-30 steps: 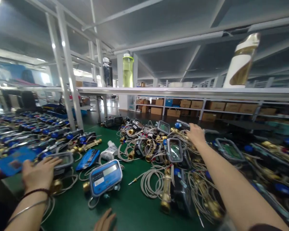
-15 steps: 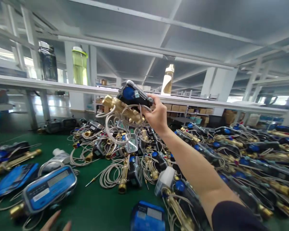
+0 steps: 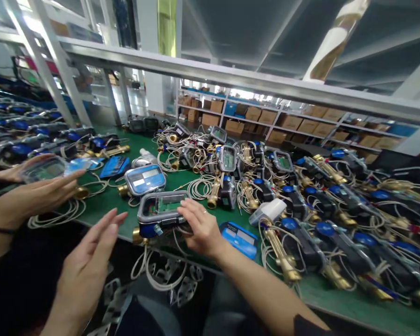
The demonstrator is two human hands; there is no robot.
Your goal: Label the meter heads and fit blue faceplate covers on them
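Note:
My right hand [image 3: 201,231] grips the right side of a water meter [image 3: 163,205] at the near edge of the green table [image 3: 105,200]. The meter has a clear case with a green circuit board showing, a blue part and a brass fitting underneath. Its grey cable [image 3: 161,273] hangs in loops over the table edge. My left hand [image 3: 91,252] is open with fingers stretched out, just left of the meter and not touching it.
A co-worker's hands [image 3: 38,193] at the left hold another meter unit. A blue-faced meter [image 3: 145,179], a blue cover [image 3: 238,238], a tangled pile of meters and cables [image 3: 227,163] and rows of meters [image 3: 353,210] cover the table. A shelf rail [image 3: 231,77] runs overhead.
My right hand lifted a meter from the far pile, carried it back and brought it down to the near table edge. My left hand has come up beside it.

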